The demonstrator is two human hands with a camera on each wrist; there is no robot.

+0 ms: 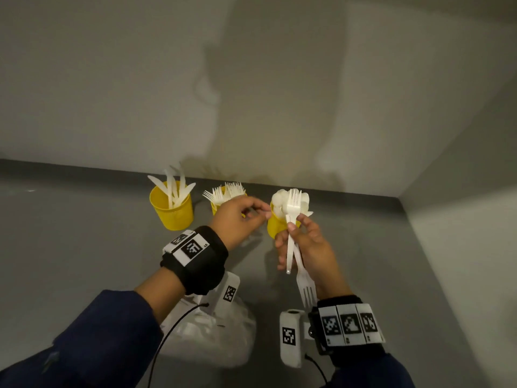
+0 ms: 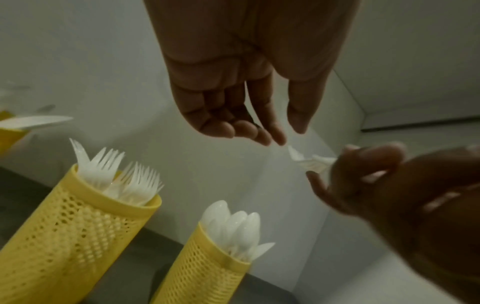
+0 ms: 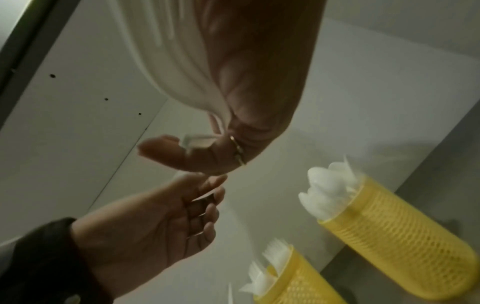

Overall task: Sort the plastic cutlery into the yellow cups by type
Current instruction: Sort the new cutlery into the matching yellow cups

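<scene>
Three yellow mesh cups stand along the back wall: the knife cup point(image 1: 172, 211) on the left, the fork cup point(image 1: 214, 207) in the middle, the spoon cup point(image 1: 275, 226) on the right. My right hand point(image 1: 296, 224) grips white plastic forks point(image 1: 291, 247) in front of the spoon cup, one with tines up, another point(image 1: 307, 292) with tines down. My left hand point(image 1: 260, 211) hovers just left of them, fingers relaxed and empty, covering part of the fork cup. The left wrist view shows the left hand point(image 2: 285, 133) empty above the fork cup point(image 2: 78, 216) and spoon cup point(image 2: 207, 257).
A clear plastic bag point(image 1: 223, 340) lies on the grey counter point(image 1: 84, 233) below my wrists. The back wall point(image 1: 279, 107) and the right wall point(image 1: 461, 191) meet in a corner close to the spoon cup.
</scene>
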